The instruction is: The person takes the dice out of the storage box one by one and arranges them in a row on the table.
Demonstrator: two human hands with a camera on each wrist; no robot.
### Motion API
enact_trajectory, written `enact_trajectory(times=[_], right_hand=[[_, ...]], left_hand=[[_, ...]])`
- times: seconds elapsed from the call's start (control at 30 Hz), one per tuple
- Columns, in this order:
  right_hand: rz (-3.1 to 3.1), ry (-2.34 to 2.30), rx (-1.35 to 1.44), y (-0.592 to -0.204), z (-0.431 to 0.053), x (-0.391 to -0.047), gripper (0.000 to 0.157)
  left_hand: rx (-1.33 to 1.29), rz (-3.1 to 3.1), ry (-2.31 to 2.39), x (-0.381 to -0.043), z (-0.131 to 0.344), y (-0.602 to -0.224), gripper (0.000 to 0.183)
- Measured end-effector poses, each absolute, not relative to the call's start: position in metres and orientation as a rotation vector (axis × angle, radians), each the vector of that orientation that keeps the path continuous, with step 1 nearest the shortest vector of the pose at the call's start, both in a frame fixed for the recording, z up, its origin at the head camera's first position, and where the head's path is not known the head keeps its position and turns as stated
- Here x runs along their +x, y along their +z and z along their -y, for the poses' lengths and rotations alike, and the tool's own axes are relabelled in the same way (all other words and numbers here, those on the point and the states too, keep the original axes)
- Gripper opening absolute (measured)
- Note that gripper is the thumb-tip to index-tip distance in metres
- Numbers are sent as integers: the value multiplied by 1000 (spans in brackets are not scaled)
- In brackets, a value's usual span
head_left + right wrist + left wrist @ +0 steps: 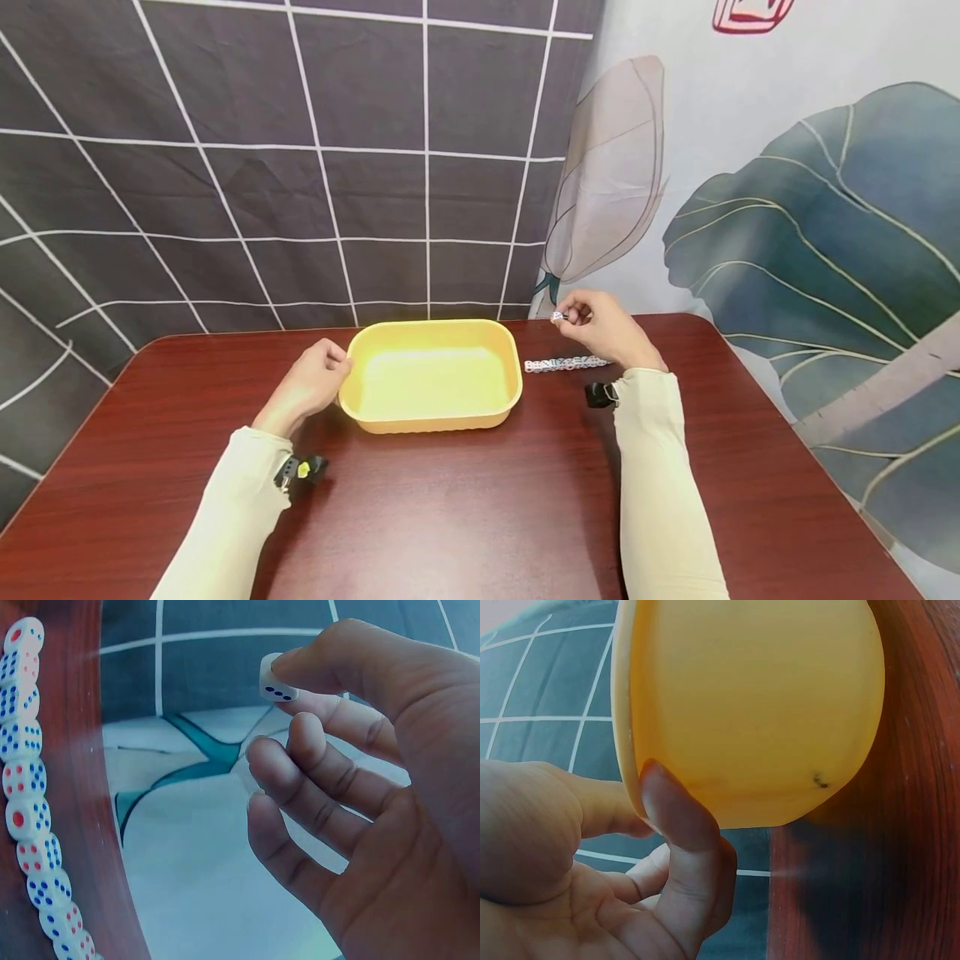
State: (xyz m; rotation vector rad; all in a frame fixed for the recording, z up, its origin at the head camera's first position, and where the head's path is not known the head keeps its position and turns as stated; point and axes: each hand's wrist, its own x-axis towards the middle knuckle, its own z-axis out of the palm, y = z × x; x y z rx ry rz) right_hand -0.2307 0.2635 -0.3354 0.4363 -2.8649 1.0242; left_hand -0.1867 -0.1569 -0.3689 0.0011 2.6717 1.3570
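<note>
My left hand pinches the left rim of a yellow plastic tub between thumb and fingers. In the left wrist view the tub's outer wall fills the middle, with the thumb and a finger over its edge. On the right, my right hand holds one white die between thumb and index finger, raised above the table. Blue pips show on that die. A row of dice, white with red and blue pips, lies just below the right hand, right of the tub.
The dark red wooden table carries the tub and the dice row. Behind its back edge hangs a dark cloth with white grid lines. A curtain with large leaves hangs at the right.
</note>
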Motion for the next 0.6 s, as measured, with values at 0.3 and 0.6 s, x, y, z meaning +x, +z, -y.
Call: enact_trajectory(times=[0.3, 0.6], right_hand=[[2844, 1022, 358, -338, -281, -228, 10], [2818, 1002, 317, -343, -295, -228, 8]], left_hand=[[7, -2687, 1337, -188, 156, -368, 19], [33, -2685, 1341, -186, 157, -367, 20]])
